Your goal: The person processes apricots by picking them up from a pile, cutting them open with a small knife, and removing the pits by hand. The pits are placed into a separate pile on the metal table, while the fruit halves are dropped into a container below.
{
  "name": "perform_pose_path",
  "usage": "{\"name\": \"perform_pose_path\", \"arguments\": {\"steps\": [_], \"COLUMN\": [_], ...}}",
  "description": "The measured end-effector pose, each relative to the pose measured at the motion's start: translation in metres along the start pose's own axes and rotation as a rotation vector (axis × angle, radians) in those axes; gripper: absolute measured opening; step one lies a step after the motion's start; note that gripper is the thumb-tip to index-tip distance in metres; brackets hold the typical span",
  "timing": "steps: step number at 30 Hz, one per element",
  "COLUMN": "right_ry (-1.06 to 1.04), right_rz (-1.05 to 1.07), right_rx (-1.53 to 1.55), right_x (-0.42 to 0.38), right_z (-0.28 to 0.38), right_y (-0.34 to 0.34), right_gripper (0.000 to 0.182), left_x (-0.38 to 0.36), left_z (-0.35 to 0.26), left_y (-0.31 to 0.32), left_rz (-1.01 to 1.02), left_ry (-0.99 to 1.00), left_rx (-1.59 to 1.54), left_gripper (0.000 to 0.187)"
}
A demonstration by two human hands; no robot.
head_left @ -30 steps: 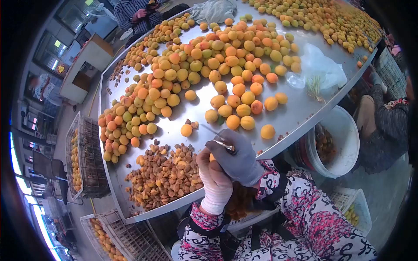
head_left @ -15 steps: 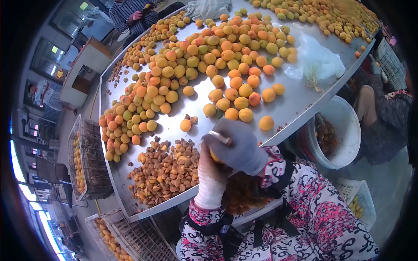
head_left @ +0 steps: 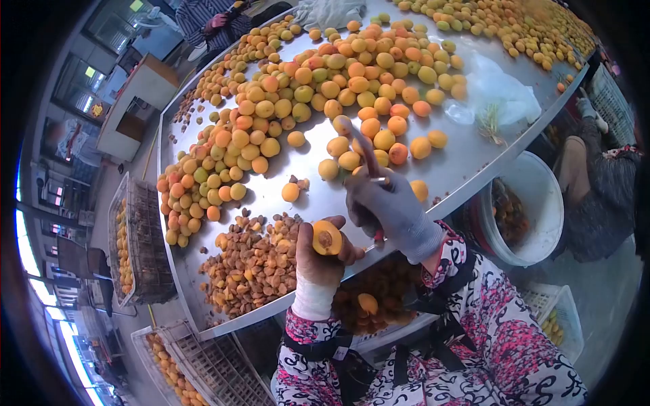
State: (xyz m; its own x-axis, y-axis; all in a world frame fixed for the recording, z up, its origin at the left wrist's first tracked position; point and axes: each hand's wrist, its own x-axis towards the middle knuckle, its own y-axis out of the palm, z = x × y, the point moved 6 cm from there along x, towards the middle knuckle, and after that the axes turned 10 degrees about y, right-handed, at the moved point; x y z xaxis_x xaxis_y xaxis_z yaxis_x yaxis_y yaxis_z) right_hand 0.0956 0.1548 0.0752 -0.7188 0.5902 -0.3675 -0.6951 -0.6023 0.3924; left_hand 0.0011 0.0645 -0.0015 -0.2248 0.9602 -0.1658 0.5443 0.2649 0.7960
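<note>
My left hand (head_left: 321,260), its wrist wrapped in white, holds a cut apricot half (head_left: 327,238) with the brown pit showing in its orange flesh. To its right my gloved right hand (head_left: 389,206) is closed round a small tool (head_left: 370,248) whose metal tip points toward the left hand; its index finger stretches upward. A heap of brown pits (head_left: 254,271) lies on the metal table (head_left: 308,152) left of my left hand. Whole apricots (head_left: 271,108) spread across the table beyond both hands. An apricot half (head_left: 367,303) shows over the container below the table edge.
A white bucket (head_left: 545,203) stands at the right, near a seated co-worker (head_left: 602,189). Crates of apricots (head_left: 152,250) stand at the left. A plastic bag (head_left: 497,91) lies on the table at the right. Another person (head_left: 210,27) is across the table.
My hands were together, the right covering the left's fingers; now they are apart. The apricot is open, its pit exposed, and another half appears below the table edge.
</note>
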Motion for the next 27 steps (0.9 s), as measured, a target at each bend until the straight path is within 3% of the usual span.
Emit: {"name": "perform_pose_path", "arguments": {"steps": [1, 3, 6, 9, 18, 20, 23, 24, 25, 26, 27], "right_ry": [-0.078, -0.156, -0.317, -0.393, -0.422, -0.331, -0.280, -0.280, -0.461, -0.642, -0.642], "right_rz": [-0.014, -0.031, -0.050, -0.046, -0.067, -0.023, -0.037, -0.037, -0.109, -0.183, -0.183], "right_rx": [0.106, 0.213, 0.404, 0.367, 0.217, 0.129, 0.120, 0.120, 0.081, 0.039, 0.039], "right_x": [0.000, 0.001, -0.003, -0.006, -0.008, -0.003, 0.005, 0.006, 0.001, -0.006, -0.006], "right_z": [0.004, 0.009, 0.025, 0.028, 0.023, 0.020, 0.010, 0.007, 0.011, 0.016, 0.016], "right_y": [-0.003, -0.007, -0.009, -0.009, 0.009, 0.010, 0.007, 0.011, 0.015, 0.017, 0.016], "right_gripper": [0.019, 0.022, 0.028, 0.027, 0.017, 0.017, 0.014, 0.014, 0.018, 0.022, 0.022], "left_x": [-0.001, -0.002, -0.007, -0.007, -0.006, -0.006, -0.005, -0.004, -0.005, -0.003, -0.003], "left_z": [0.000, 0.004, 0.013, 0.025, 0.029, 0.028, 0.026, 0.027, 0.024, 0.025, 0.026], "left_y": [-0.001, 0.003, 0.012, 0.017, 0.013, 0.009, 0.018, 0.013, 0.007, 0.008, 0.006], "left_rz": [-0.088, -0.018, -0.065, 0.029, 0.037, 0.031, 0.190, 0.013, -0.164, -0.163, -0.226], "left_ry": [0.023, 0.030, -0.075, -0.135, -0.162, -0.174, -0.148, -0.073, 0.001, 0.000, 0.010], "left_rx": [0.123, 0.115, -0.034, -0.098, -0.199, -0.227, -0.236, -0.051, 0.135, 0.134, 0.110], "left_gripper": [0.064, 0.058, 0.057, 0.056, 0.052, 0.052, 0.051, 0.050, 0.049, 0.049, 0.048]}}
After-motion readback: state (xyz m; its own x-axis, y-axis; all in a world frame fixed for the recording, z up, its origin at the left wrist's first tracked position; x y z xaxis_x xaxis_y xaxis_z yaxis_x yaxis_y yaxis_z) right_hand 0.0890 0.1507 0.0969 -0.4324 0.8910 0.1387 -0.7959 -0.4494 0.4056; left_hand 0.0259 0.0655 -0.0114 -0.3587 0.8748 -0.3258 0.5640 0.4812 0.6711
